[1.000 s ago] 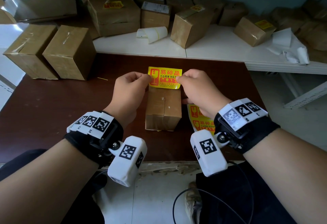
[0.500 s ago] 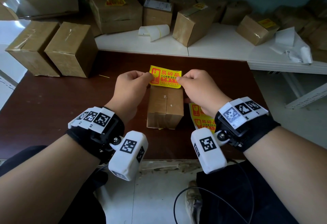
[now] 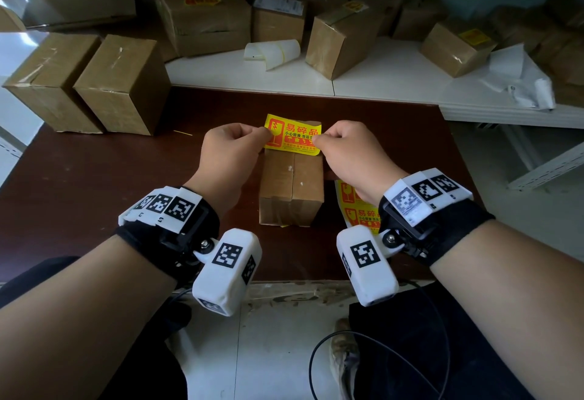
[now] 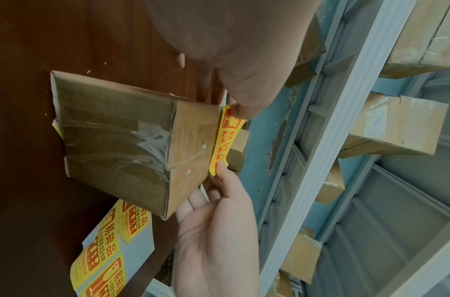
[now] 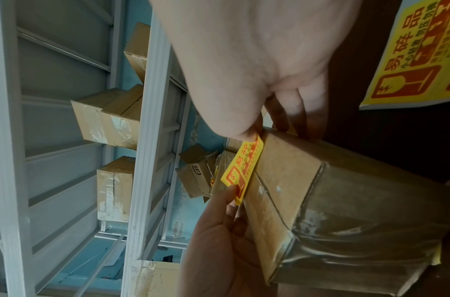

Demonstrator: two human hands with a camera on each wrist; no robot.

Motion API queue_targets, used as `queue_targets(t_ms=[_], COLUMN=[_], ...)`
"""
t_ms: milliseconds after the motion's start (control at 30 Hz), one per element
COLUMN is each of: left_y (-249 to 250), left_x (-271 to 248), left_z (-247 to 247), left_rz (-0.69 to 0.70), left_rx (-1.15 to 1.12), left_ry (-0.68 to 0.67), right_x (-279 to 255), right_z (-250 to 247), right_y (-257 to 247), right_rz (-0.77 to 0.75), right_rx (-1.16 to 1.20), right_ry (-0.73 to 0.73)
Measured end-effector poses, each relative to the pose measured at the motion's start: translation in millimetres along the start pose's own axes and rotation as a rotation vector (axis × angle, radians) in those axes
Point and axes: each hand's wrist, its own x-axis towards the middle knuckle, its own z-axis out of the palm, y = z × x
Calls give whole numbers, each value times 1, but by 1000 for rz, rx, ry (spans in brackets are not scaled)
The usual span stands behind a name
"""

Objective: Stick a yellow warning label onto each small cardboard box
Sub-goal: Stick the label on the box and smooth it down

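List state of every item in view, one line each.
Label: peeled, pinched at both ends, over box's far end; contact unclear.
Box: taped shut, on brown table.
Left hand: pinches label.
Right hand: pinches label.
Label sheet: flat on table, part used.

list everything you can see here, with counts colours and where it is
label: 1, yellow with red print, pinched at both ends over the far end of the box
box: 1, brown, taped, centre of the table
label sheet: 1, yellow labels on pale backing, on the table right of the box
table: 1, dark brown, in front of the person
two boxes: 2, brown, side by side at the table's far left
white shelf: 1, white, beyond the table
other boxes: many, brown, some with yellow labels, on and behind the shelf
backing roll: 1, white, on the shelf
left hand: pinches the label's left end
right hand: pinches the label's right end
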Motion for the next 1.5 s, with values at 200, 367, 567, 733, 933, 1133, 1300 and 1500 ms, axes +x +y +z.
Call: queue_targets(t_ms=[200,367,567,733,933,1133,1300,1500], left_y=[-2,-4,-4,-6,-7,-6,-7,-8], left_x=[2,2,1,2,2,2,3,5], left_z=[-1,-1,-1,-2,0,-1,-2,-3], left_rz=[16,43,63,62,66,75,73,93], left_rx=[33,67,81,82,67,70,68,97], left_ry=[9,29,37,36,29,31,36,26], right_x=[1,-1,-3,-5,-4,-3,-2,3], right_z=[0,0,2,2,-1,-1,0,3], right_y=[-2,-3,-6,-8,-8,-9,-12,-12], right_rz=[12,-24,-39,-51,-47,-14,32,60], right_rx=[-5,-53,-71,-78,-74,-34,30,80], right_ry=[-4,5,7,1,-17,-17,-27,-27])
